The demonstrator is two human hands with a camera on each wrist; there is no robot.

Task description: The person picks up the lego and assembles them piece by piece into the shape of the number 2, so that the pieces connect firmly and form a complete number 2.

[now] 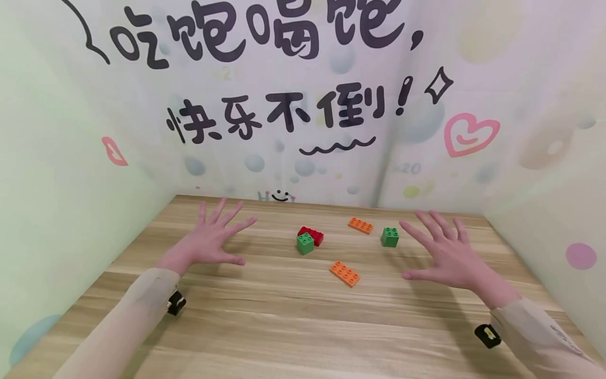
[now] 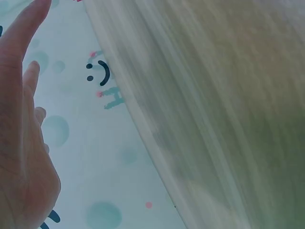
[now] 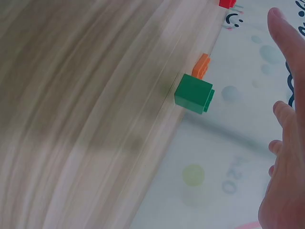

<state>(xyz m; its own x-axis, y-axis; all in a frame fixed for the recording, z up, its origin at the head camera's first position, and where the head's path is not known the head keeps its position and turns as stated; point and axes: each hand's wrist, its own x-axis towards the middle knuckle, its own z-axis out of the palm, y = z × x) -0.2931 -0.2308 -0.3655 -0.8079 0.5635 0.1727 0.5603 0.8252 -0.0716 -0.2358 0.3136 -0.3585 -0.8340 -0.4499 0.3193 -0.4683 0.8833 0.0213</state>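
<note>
My left hand (image 1: 213,239) is spread over the left side of the table, fingers straight and holding nothing. On the right, my right hand (image 1: 447,258) is spread the same way, its fingertips near a green building brick (image 1: 390,237). That brick also shows in the right wrist view, studs toward the wall. Mid-table, a second green brick (image 1: 305,243) stands in front of a red brick (image 1: 317,236) and partly hides it. One flat orange brick (image 1: 361,226) lies toward the back; another orange brick (image 1: 344,274) lies closer to me, studs up.
The wood-grain table (image 1: 265,326) meets a printed wall cloth (image 1: 284,173) at its back edge. Pale walls close it in on the left and right. A small black device sits at each wrist, the left one (image 1: 177,303) and the right one (image 1: 487,336).
</note>
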